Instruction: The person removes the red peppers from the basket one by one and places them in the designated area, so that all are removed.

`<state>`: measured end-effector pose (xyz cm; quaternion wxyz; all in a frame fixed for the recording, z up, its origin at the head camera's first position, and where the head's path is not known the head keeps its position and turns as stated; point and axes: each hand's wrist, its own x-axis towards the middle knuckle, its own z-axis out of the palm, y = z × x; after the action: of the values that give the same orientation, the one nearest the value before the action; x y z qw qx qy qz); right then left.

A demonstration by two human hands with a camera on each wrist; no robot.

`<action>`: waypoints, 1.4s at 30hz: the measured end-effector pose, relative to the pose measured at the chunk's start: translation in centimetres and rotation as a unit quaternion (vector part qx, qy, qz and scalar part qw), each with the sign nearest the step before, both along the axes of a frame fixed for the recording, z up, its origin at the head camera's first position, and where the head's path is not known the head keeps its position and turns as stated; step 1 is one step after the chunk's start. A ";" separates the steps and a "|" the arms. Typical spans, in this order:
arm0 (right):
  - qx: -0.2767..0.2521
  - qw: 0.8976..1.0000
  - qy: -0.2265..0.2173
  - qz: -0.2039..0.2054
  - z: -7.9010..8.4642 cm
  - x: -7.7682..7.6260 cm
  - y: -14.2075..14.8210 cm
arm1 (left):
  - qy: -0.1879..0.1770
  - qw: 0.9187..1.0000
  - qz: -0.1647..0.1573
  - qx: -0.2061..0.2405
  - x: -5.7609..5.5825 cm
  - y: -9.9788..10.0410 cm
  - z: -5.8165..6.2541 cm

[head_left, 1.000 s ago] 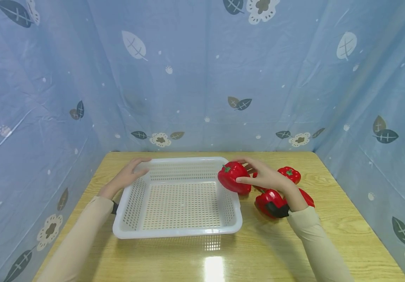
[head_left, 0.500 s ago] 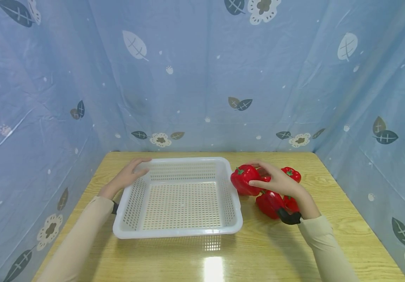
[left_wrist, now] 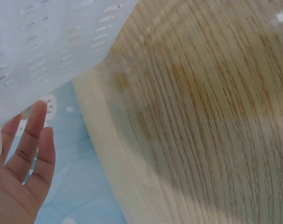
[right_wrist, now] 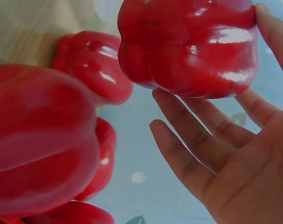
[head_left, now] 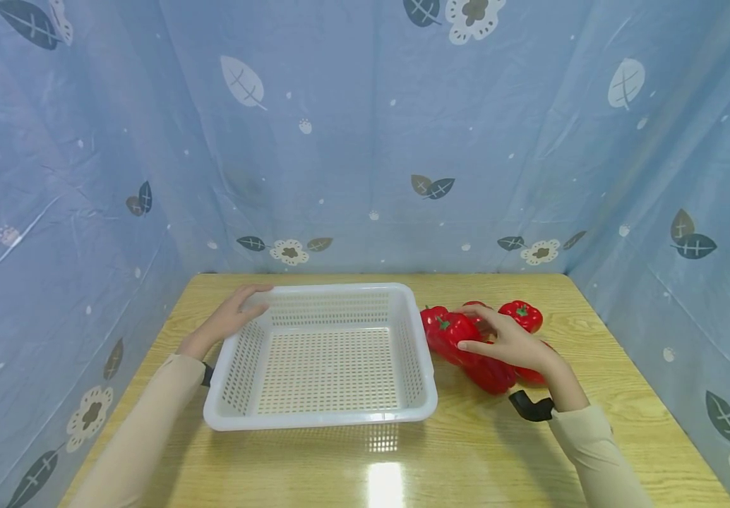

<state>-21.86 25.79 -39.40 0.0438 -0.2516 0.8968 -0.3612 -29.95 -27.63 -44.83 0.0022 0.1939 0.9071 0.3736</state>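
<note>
A red bell pepper (right_wrist: 190, 51) with a green stem is pinched between thumb and fingers of my right hand (head_left: 511, 340). The thumb lies on one side of it, fingertips on the other, and two fingers stand off it in the right wrist view. This pepper overlaps other red bell peppers (head_left: 491, 374) just right of the white plastic basket (head_left: 320, 421). My left hand (head_left: 228, 317) holds the basket's left rim near the far corner, thumb over the inner side and fingers outside. In the left wrist view several fingers (left_wrist: 31, 135) show beside the perforated wall; the thumb is hidden.
More bell peppers, one (head_left: 521, 317) at the back right, lie on the wooden table (head_left: 619, 409). The basket's slotted floor (head_left: 327, 370) shows through its open top. A blue patterned curtain (head_left: 365, 176) surrounds the table's back and sides.
My right hand has moved right and toward me with the bell pepper, from over the basket's right rim to among the other peppers. The left hand and basket have stayed put.
</note>
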 end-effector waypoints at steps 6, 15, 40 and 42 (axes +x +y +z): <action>0.006 1.000 0.003 -0.003 -1.0 0.6 0.4 | 0.004 1.000 0.001 -0.002 0.0 0.0 -0.1; 0.038 0.999 0.016 -0.016 -2.3 1.4 0.3 | 0.003 1.000 -0.002 -0.003 -0.2 -0.2 -0.2; 0.089 0.992 0.094 0.000 -4.7 2.4 -0.6 | -0.001 1.000 -0.002 0.002 -0.3 -0.1 -0.2; 0.093 0.991 0.092 0.002 -4.8 2.4 -0.6 | -0.001 1.000 -0.002 0.002 -0.2 -0.1 -0.2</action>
<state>-19.43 25.17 -44.22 -0.0154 -0.2802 0.9262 -0.2518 -30.19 -27.77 -44.99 0.0038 0.1954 0.9060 0.3755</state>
